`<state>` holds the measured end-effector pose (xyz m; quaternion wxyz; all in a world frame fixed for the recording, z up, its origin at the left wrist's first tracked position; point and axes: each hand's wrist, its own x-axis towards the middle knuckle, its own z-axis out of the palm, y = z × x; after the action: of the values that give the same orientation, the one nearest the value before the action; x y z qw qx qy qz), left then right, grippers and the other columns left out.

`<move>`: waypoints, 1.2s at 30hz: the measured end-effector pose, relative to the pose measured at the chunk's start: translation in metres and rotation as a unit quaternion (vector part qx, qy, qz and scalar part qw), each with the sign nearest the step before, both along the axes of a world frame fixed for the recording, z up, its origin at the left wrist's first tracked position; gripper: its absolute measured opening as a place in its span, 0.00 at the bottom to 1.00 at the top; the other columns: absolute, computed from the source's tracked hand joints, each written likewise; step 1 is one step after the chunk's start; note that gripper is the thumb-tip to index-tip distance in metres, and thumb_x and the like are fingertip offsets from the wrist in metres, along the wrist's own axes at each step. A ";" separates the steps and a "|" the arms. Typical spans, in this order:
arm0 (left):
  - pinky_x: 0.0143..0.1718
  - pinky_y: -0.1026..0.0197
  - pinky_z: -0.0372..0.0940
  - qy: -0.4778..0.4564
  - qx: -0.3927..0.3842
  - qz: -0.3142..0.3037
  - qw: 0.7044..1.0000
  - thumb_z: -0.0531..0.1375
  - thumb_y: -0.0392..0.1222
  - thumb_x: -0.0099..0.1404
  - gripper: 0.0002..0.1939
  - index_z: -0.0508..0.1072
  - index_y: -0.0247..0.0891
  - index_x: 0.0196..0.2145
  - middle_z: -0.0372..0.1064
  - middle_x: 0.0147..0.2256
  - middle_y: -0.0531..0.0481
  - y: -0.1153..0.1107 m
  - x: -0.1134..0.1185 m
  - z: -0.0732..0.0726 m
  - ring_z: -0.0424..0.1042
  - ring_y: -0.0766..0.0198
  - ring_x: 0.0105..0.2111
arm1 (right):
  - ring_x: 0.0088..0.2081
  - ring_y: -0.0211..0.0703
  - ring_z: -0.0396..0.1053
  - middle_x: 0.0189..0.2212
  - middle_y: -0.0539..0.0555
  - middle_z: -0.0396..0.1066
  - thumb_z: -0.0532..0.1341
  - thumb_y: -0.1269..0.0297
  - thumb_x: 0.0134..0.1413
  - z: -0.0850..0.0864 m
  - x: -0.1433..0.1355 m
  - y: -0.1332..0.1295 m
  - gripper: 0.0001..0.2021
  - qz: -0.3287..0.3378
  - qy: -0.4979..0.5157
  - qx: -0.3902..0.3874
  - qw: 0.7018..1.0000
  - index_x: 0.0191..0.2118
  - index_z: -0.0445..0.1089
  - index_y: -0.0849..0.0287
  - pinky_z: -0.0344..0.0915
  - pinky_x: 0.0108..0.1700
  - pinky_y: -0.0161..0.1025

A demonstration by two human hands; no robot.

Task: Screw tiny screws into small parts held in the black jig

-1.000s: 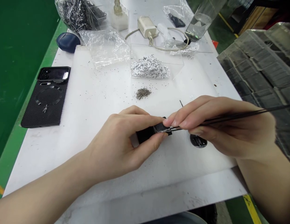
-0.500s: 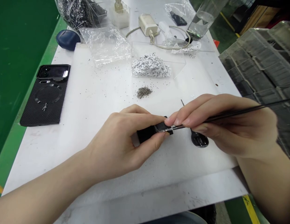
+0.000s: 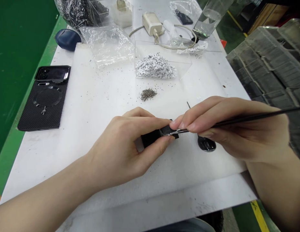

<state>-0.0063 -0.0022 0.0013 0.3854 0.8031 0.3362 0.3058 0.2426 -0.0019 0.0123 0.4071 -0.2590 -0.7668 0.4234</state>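
My left hand (image 3: 125,148) is closed around a small black block-shaped part (image 3: 152,138), thumb and forefinger pinching it near its right end. On top of that end sits a dark piece (image 3: 167,130), partly hidden by fingers. Between the fingertips and thumb of my right hand (image 3: 227,129) is a slim dark tool (image 3: 256,116), its long shaft running out to the right. The tool's silvery tip meets the dark piece; its exact kind is unclear. Just below my right fingers lies a shiny black rounded object (image 3: 207,144) with a thin stem beyond them.
A pile of tiny metal bits (image 3: 148,94) lies on the white mat (image 3: 103,93). Behind it, a clear tray (image 3: 186,66) holds small white pieces (image 3: 156,67). A phone (image 3: 44,100) rests at left, a charger (image 3: 151,24) at the back, and clear drawers (image 3: 273,61) stand right.
The view has shifted slightly, so background things sit a little further left and up. Both hands keep their grips, with the tool tip still at the black part.
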 end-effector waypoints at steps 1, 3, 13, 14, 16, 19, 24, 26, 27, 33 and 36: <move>0.42 0.63 0.74 0.000 0.004 -0.001 1.000 0.65 0.37 0.71 0.09 0.83 0.42 0.47 0.83 0.39 0.54 0.000 0.000 -0.001 0.80 0.63 0.40 | 0.47 0.50 0.83 0.44 0.56 0.83 0.67 0.75 0.64 0.001 0.000 0.000 0.13 -0.003 -0.005 -0.004 1.000 0.50 0.81 0.53 0.83 0.51 0.45; 0.42 0.64 0.74 0.005 0.009 -0.002 1.000 0.65 0.38 0.72 0.10 0.83 0.41 0.48 0.83 0.40 0.53 0.000 -0.001 -0.001 0.80 0.64 0.41 | 0.46 0.50 0.84 0.43 0.56 0.83 0.67 0.74 0.64 0.002 -0.001 -0.001 0.11 -0.008 -0.003 -0.009 1.000 0.48 0.82 0.54 0.84 0.50 0.45; 0.44 0.64 0.74 0.028 0.006 0.005 1.000 0.64 0.39 0.72 0.11 0.83 0.37 0.49 0.84 0.41 0.51 -0.002 0.000 0.002 0.81 0.63 0.42 | 0.46 0.49 0.83 0.41 0.57 0.82 0.66 0.73 0.65 0.003 -0.002 0.000 0.10 -0.006 -0.010 0.006 1.000 0.48 0.81 0.55 0.84 0.49 0.44; 0.44 0.63 0.74 0.024 0.013 0.003 1.000 0.64 0.39 0.72 0.11 0.83 0.38 0.49 0.84 0.42 0.52 -0.001 0.000 0.002 0.81 0.63 0.42 | 0.46 0.49 0.83 0.41 0.57 0.82 0.66 0.73 0.65 0.004 -0.002 0.001 0.10 -0.005 -0.008 0.011 1.000 0.48 0.81 0.56 0.84 0.49 0.44; 0.44 0.63 0.74 0.025 0.017 0.005 1.000 0.64 0.40 0.73 0.11 0.83 0.39 0.49 0.84 0.42 0.52 -0.001 0.000 0.002 0.81 0.63 0.42 | 0.45 0.48 0.83 0.41 0.57 0.82 0.66 0.73 0.65 0.005 -0.002 0.001 0.09 -0.005 -0.011 0.019 1.000 0.48 0.81 0.57 0.84 0.48 0.43; 0.44 0.62 0.75 0.027 0.005 0.008 1.000 0.64 0.40 0.72 0.10 0.83 0.40 0.49 0.84 0.42 0.51 -0.001 -0.001 0.002 0.81 0.62 0.42 | 0.45 0.48 0.84 0.41 0.57 0.83 0.67 0.75 0.64 0.004 -0.001 0.003 0.11 0.004 -0.026 0.041 0.999 0.48 0.81 0.56 0.84 0.48 0.42; 0.45 0.62 0.75 0.024 -0.007 0.012 1.000 0.64 0.39 0.72 0.09 0.84 0.42 0.48 0.84 0.42 0.52 -0.003 0.001 0.004 0.81 0.62 0.41 | 0.46 0.51 0.83 0.42 0.58 0.83 0.68 0.78 0.60 -0.005 0.001 0.006 0.15 0.008 0.025 0.045 0.999 0.51 0.81 0.58 0.83 0.48 0.44; 0.46 0.62 0.75 0.026 -0.017 0.016 0.999 0.64 0.39 0.72 0.09 0.84 0.43 0.47 0.84 0.43 0.52 -0.003 0.002 0.005 0.81 0.62 0.42 | 0.47 0.51 0.83 0.42 0.58 0.83 0.68 0.79 0.59 -0.008 0.001 0.006 0.16 0.016 0.035 0.044 0.998 0.51 0.81 0.59 0.83 0.49 0.45; 0.46 0.62 0.75 0.024 -0.020 0.018 0.999 0.64 0.39 0.72 0.08 0.84 0.44 0.46 0.84 0.43 0.53 -0.003 0.002 0.005 0.81 0.62 0.42 | 0.47 0.51 0.83 0.42 0.57 0.83 0.68 0.79 0.59 -0.008 0.001 0.006 0.16 0.015 0.030 0.044 0.998 0.51 0.81 0.59 0.83 0.49 0.45; 0.44 0.60 0.75 0.007 -0.014 0.007 1.000 0.65 0.39 0.72 0.09 0.84 0.45 0.46 0.84 0.42 0.52 -0.003 0.001 0.004 0.80 0.60 0.41 | 0.46 0.52 0.83 0.42 0.61 0.81 0.67 0.82 0.57 -0.005 0.001 0.006 0.14 0.026 0.031 0.044 0.998 0.48 0.80 0.65 0.84 0.48 0.44; 0.46 0.61 0.75 0.003 -0.022 0.012 1.000 0.64 0.38 0.72 0.09 0.84 0.44 0.46 0.84 0.42 0.52 -0.003 0.001 0.004 0.80 0.61 0.42 | 0.46 0.51 0.83 0.42 0.60 0.81 0.66 0.81 0.59 -0.004 0.001 0.004 0.13 0.017 0.027 0.029 0.999 0.48 0.80 0.64 0.84 0.48 0.45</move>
<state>-0.0052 -0.0054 0.0052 0.3983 0.7910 0.3540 0.3006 0.2437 0.0020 0.0081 0.4274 -0.2226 -0.7719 0.4146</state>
